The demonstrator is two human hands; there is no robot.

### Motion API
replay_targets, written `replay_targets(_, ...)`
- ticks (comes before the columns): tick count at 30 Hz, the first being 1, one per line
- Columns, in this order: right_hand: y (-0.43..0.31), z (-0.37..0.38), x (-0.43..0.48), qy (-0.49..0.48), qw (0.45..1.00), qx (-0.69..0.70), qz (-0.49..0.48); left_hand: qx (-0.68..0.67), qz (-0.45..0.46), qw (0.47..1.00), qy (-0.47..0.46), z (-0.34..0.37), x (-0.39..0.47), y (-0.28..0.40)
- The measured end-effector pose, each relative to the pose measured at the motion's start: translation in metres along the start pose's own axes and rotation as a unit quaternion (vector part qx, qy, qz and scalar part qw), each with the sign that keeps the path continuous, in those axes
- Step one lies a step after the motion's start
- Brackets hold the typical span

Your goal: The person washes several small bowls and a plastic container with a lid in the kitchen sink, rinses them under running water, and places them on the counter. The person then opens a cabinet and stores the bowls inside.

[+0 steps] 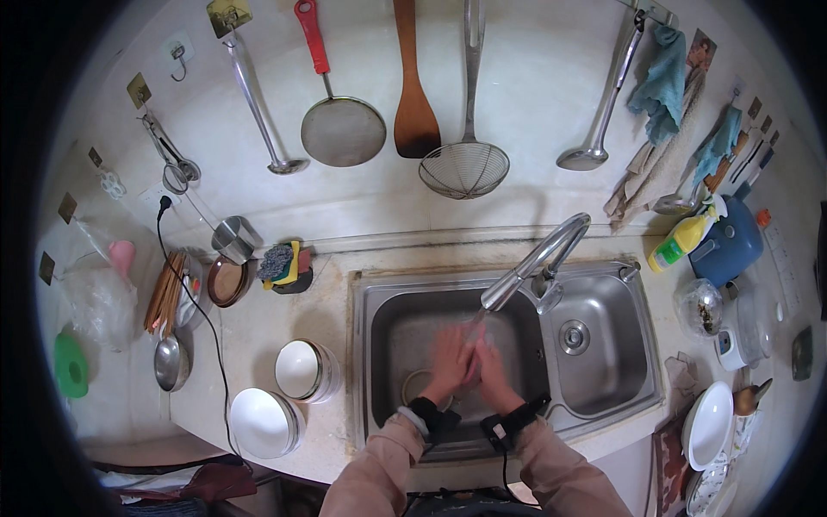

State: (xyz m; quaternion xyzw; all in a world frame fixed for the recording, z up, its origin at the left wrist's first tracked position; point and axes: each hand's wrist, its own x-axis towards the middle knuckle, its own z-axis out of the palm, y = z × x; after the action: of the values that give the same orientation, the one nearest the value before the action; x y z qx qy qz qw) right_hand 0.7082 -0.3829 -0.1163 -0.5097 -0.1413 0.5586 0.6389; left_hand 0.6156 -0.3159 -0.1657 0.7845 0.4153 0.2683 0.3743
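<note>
My left hand (449,362) and my right hand (492,375) are pressed close together over the large basin of the stainless steel sink (413,304). Between them is something pinkish, blurred by motion; I cannot tell what it is. The chrome faucet (512,284) points down just above my fingers, and a thin stream seems to reach them. Dark straps circle both wrists. A round rim (417,388) shows at the basin's bottom, partly hidden behind my left hand.
Left of the sink stand two stacks of white bowls (297,369), a sponge holder (294,281) and a black cord (205,310). A yellow spray bottle (678,242) and a white oval dish (709,425) are at the right. Utensils, including a wire skimmer (464,171), hang behind.
</note>
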Motion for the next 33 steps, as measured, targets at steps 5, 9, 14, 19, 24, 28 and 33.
replay_targets(5,-0.009,0.003,0.007,-0.016,1.000,0.002,-0.024,0.038,0.019,0.999,0.031,0.013,-0.012,0.011)
replay_targets(9,-0.012,-0.005,-0.002,-0.023,0.999,0.026,-0.001,-0.032,-0.027,0.998,0.037,-0.012,-0.019,-0.006)
replay_targets(14,-0.007,-0.033,0.004,-0.046,0.996,-0.021,0.077,-0.256,-0.257,0.932,0.001,-0.052,-0.050,-0.015)
replay_targets(19,0.002,-0.050,0.009,-0.014,0.878,-0.468,0.101,-0.569,-0.364,0.736,-0.044,-0.091,-0.071,0.000)
replay_targets(24,0.007,-0.021,-0.009,-0.001,0.897,-0.434,-0.085,-0.546,-0.307,0.780,-0.019,-0.090,-0.074,0.013)
replay_targets(28,0.024,0.020,-0.012,-0.113,0.819,-0.452,-0.335,-0.514,-0.298,0.804,-0.022,-0.074,-0.070,0.032)
replay_targets(33,0.009,0.022,0.003,0.057,0.840,-0.475,-0.256,-0.567,-0.232,0.790,-0.023,-0.092,-0.078,0.049)
